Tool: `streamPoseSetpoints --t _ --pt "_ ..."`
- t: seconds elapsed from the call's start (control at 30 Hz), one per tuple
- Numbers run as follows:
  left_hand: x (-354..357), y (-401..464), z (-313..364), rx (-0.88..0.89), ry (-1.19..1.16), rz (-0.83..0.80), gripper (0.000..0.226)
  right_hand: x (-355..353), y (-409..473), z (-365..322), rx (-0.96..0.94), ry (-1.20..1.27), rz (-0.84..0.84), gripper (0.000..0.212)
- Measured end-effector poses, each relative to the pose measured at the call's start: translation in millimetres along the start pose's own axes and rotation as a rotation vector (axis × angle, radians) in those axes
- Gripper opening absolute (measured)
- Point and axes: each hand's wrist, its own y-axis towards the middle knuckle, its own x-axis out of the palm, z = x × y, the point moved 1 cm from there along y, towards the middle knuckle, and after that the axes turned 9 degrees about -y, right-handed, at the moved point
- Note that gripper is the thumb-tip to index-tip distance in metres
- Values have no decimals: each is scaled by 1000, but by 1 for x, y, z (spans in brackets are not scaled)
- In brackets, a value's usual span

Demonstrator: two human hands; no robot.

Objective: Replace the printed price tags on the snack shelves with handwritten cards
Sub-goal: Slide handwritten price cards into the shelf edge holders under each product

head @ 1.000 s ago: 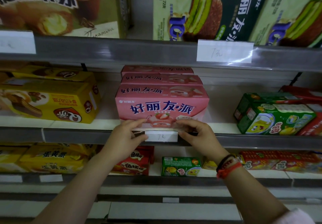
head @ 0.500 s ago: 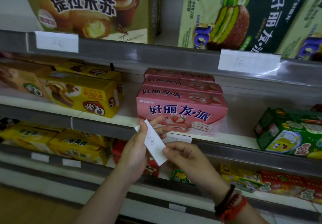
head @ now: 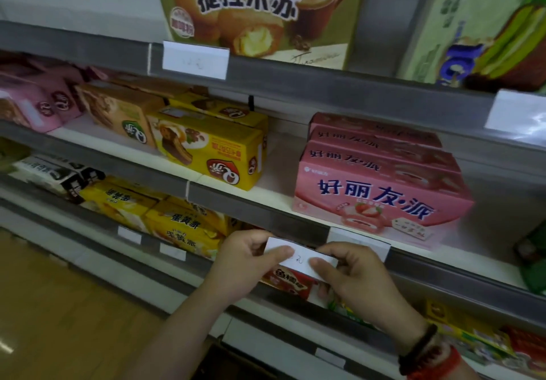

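Note:
A small white handwritten card (head: 300,259) is held flat between both my hands in front of the middle shelf rail (head: 236,202). My left hand (head: 245,264) pinches its left end, and my right hand (head: 351,276) pinches its right end. Just behind my right hand, a white tag (head: 359,239) sits in the rail below the pink strawberry pie boxes (head: 381,190). Further white cards sit in the top rail, one under the tiramisu box (head: 195,60) and one at the far right (head: 517,118).
Yellow cake boxes (head: 212,152) stand left of the pink boxes on the middle shelf. Lower shelves hold yellow egg-yolk pie boxes (head: 180,226) and a red box (head: 292,283), with small white tags (head: 172,252) on their rail. Wooden floor (head: 59,306) lies at the lower left.
The card came off the rail below the pink boxes and was turned from upright to level, now held by both hands left of that spot. The view has swung left.

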Motion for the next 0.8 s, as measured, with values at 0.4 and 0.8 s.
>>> streamPoseSetpoints --t 0.4,0.8 --pt "-124 60 -15 -40 119 -92 22 81 81 -52 58 60 189 9" --pt "-231 129 -3 132 408 -187 25 149 159 -99 58 -97 433 13"
